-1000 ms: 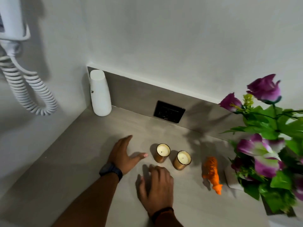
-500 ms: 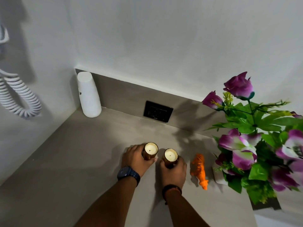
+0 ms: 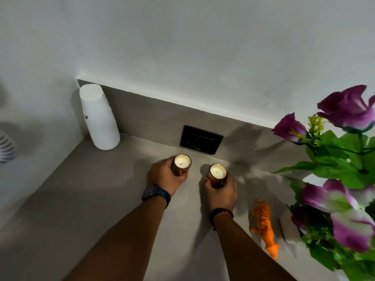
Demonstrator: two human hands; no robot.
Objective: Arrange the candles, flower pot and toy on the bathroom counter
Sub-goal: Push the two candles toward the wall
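Observation:
Two gold-coloured candles with white wax stand on the grey counter [image 3: 91, 199]. My left hand [image 3: 164, 177] is wrapped around the left candle [image 3: 182, 162]. My right hand [image 3: 222, 191] grips the right candle [image 3: 217, 172] from the near side. The two candles are a hand's width apart, below the wall socket. An orange toy tiger [image 3: 263, 226] lies on the counter to the right of my right wrist. Beside it stands the flower pot [image 3: 290, 230], white and mostly hidden under purple flowers [image 3: 345, 110] and green leaves.
A white upturned cup-shaped object [image 3: 99, 118] stands in the back left corner. A black wall socket [image 3: 200, 139] sits in the grey backsplash. A coiled white cord [image 3: 6, 147] hangs at the far left edge. The flowers overhang the right side.
Both hands went from lying flat on the counter to gripping one candle each. The candles now stand farther apart and nearer the socket.

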